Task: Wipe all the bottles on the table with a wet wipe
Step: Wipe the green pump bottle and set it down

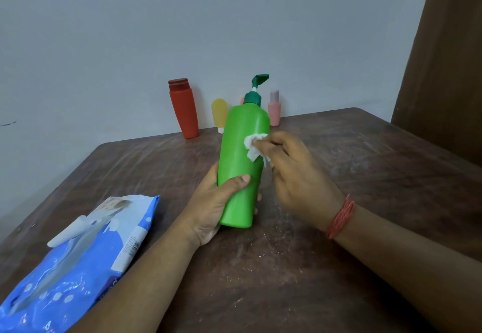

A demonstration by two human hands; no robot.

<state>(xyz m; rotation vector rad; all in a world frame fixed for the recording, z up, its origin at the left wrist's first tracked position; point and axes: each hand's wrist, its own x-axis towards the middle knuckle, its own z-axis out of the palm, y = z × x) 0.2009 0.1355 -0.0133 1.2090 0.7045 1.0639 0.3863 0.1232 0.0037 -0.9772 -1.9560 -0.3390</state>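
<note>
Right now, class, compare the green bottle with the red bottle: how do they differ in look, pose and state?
The green bottle has a pump top; the red bottle has a plain cap. The green bottle is tilted, gripped by the left hand; the red bottle stands alone on the table by the wall. The right hand presses a wipe on the green bottle; nothing touches the red one. Both look plastic, without labels.

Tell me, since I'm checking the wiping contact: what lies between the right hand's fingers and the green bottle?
A crumpled white wet wipe, pressed by the right hand against the green bottle, in the head view.
</note>
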